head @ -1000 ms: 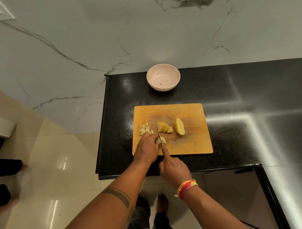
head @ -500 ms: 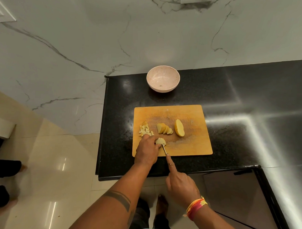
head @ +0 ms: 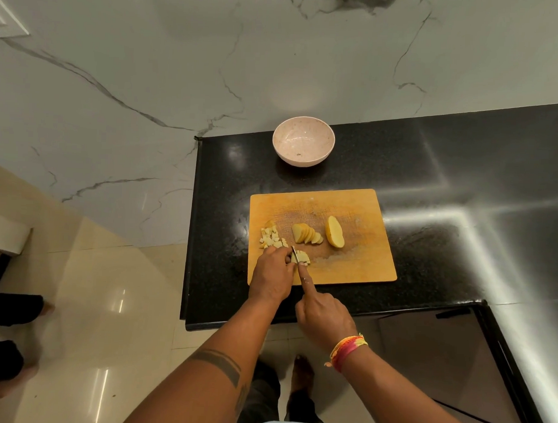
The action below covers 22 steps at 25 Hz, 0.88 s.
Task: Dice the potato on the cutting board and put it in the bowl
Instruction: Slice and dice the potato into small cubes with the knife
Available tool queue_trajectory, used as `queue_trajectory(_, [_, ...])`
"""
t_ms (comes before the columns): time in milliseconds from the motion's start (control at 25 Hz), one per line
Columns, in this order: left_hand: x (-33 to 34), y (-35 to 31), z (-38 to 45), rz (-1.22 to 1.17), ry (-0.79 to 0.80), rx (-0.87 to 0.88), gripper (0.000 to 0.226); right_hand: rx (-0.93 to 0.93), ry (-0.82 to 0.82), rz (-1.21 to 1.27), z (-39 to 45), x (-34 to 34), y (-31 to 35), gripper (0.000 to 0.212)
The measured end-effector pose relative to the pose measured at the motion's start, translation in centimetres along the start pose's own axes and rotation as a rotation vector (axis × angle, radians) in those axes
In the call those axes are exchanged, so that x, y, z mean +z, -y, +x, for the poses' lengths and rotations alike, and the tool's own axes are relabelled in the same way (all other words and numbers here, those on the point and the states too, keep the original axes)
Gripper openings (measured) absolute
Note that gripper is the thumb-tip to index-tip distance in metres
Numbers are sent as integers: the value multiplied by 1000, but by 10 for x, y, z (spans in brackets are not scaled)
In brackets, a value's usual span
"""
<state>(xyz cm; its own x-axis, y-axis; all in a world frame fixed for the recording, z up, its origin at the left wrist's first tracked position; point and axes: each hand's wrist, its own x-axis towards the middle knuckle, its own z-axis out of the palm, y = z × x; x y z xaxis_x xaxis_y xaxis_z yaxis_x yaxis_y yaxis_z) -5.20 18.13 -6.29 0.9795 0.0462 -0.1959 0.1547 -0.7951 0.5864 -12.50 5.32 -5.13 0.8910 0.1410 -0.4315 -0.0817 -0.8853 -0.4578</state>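
Note:
A wooden cutting board (head: 350, 207) lies on the black counter. On it are a pile of diced potato (head: 272, 238) at the left, a fan of slices (head: 305, 233) in the middle and a potato half (head: 335, 231) to their right. My left hand (head: 274, 273) holds a small stack of slices (head: 302, 258) near the board's front edge. My right hand (head: 323, 312) grips a knife (head: 295, 254), index finger stretched along its back, with the blade in that stack. A pale pink bowl (head: 303, 144) stands behind the board and looks empty.
The black counter (head: 446, 185) ends just left of the board and at its front edge. A marble wall rises behind the bowl. A dark cabinet (head: 440, 359) sits below right. Another person's feet (head: 11, 309) stand on the tiled floor at far left.
My right hand drew the knife back toward me, then pushed it forward again into the small stack. My left hand stayed on the slices. The other potato pieces have not moved.

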Motion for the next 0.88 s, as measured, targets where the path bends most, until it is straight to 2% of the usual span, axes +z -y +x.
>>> queue_trajectory(240, [-2,-7,3,38,-30,-52,26,0,20,-38,0,2,-1,79])
queue_trajectory(560, [2,-14,-3,0,-66,-107,30,9,41,-27,-26,6,-11,84])
queue_trajectory(760, [-2,-14,-3,-48,-111,-133,19,7,-54,52,-30,-1,-20,83])
queue_trajectory(880, [-2,-8,-8,-59,-95,-103,18,78,-108,126,-31,0,-28,82])
